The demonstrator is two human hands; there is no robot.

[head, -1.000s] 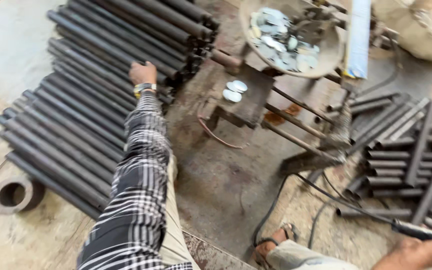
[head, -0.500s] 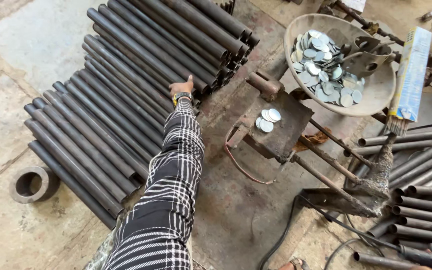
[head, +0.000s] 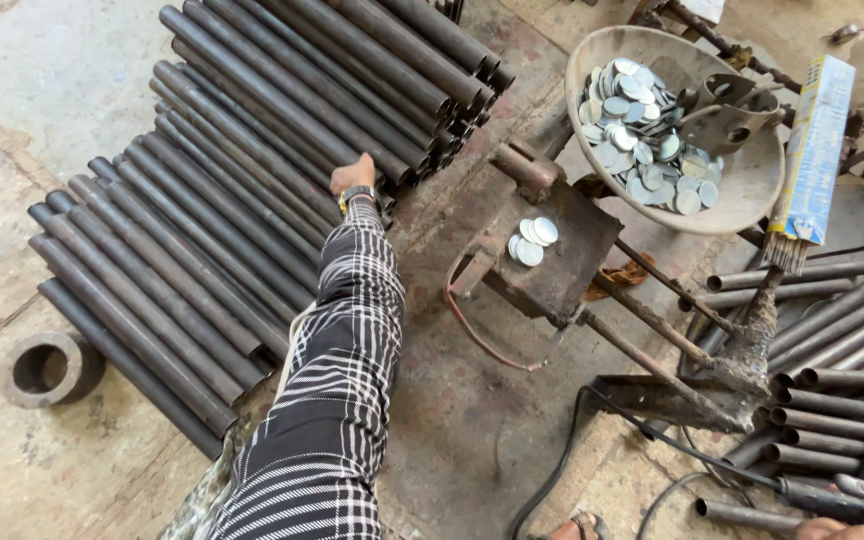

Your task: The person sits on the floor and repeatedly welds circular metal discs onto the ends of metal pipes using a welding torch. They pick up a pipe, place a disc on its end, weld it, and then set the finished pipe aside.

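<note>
Item: my left hand (head: 352,175), fingers curled onto a steel pipe (head: 282,120) end, beside the jig (head: 552,250); right hand (head: 852,525) grips a welding holder (head: 822,495) ready

My left arm stretches far out ahead of me, nearly straight from the shoulder, its black-and-white checked sleeve running up the middle of the view to the wrist, where I wear a watch with a yellowish band. My left hand (head: 352,172) lies palm down at the end of that reach, fingers pointing away from me and bent downward; from here I see mostly its back, so I can't be sure whether the fingers are closed round anything or only resting. My right hand (head: 857,524) shows just at the bottom right corner, low and close to my body, knuckles up, curled in a grip.
</note>
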